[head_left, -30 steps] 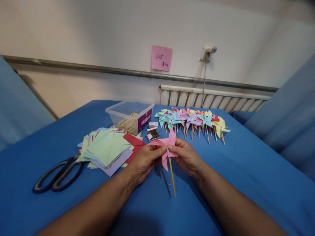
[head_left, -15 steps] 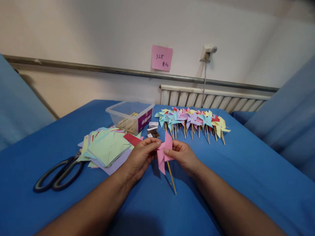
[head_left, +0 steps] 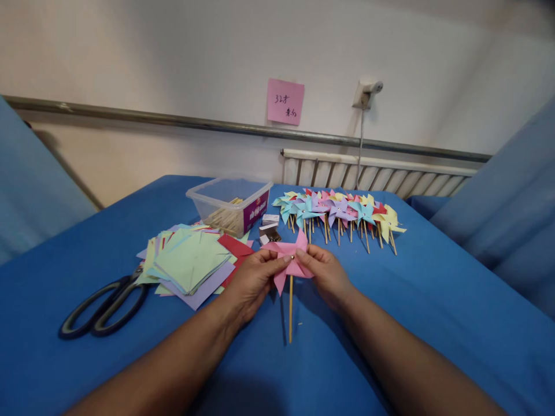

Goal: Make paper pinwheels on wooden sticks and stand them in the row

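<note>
A pink paper pinwheel [head_left: 282, 278] on a thin wooden stick [head_left: 291, 318] faces me above the blue cloth. My left hand [head_left: 255, 283] pinches its left side, thumb close to the metal pin [head_left: 292, 257] at the centre. On the other side my right hand [head_left: 327, 274] grips the paper between thumb and fingers. The stick hangs down between both hands, its lower end at or near the cloth. Just behind the pinwheel lies a small open box [head_left: 269, 233] with metal pins in it. The fingers behind the paper are hidden.
A stack of coloured paper sheets [head_left: 191, 260] and black-handled scissors [head_left: 104, 306] lie at left. Behind them stands a clear plastic tub [head_left: 208, 196] of wooden sticks. Finished pinwheels [head_left: 338, 211] cluster at the back right. Blue cloth [head_left: 433, 300] covers the table; a radiator [head_left: 390, 173] is behind.
The pinwheel has turned to face me, so its pin and spread blades now show. Its stick swung from slanting to nearly upright. My left hand shifted slightly lower.
</note>
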A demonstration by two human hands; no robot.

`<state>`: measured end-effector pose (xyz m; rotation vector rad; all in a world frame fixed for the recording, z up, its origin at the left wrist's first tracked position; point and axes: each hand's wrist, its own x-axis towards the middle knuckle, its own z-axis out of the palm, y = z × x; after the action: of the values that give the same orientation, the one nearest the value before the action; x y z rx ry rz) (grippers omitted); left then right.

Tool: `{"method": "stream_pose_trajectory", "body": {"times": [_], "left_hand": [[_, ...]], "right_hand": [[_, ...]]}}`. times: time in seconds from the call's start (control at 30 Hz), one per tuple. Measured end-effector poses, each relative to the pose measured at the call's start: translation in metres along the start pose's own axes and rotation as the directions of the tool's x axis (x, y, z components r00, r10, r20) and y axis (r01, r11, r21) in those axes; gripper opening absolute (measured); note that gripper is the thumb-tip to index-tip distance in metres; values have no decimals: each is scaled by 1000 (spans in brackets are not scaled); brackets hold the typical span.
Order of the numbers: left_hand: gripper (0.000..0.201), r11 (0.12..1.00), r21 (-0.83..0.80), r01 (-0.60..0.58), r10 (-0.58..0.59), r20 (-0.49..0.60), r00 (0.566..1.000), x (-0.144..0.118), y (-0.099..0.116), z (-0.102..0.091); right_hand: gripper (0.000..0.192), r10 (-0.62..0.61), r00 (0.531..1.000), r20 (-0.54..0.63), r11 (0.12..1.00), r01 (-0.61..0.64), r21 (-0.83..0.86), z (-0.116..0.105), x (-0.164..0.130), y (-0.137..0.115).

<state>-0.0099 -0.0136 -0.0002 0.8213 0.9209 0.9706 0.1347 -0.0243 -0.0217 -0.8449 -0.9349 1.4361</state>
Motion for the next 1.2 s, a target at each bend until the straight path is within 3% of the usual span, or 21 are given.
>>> {"method": "stream_pose_trajectory", "body": {"times": [0.17, 0.77, 1.0, 1.2], "left_hand": [[24, 999, -48, 13, -13, 6, 1000, 0, 3, -1], [16, 996, -73, 55, -49, 78, 996, -4, 6, 1], [19, 999, -29, 36, -32, 111, 993, -5, 5, 2], [22, 999, 38, 5, -8, 92, 996, -5, 4, -1]], "right_hand": [[36, 32, 998, 55, 981, -42, 187, 0, 0, -3], [32, 104, 994, 24, 977, -106, 186, 0, 0, -1], [27, 66, 997, 34, 981, -71, 180, -2, 0, 5], [34, 34, 999, 12, 997, -35, 67, -1, 1, 6]]}}
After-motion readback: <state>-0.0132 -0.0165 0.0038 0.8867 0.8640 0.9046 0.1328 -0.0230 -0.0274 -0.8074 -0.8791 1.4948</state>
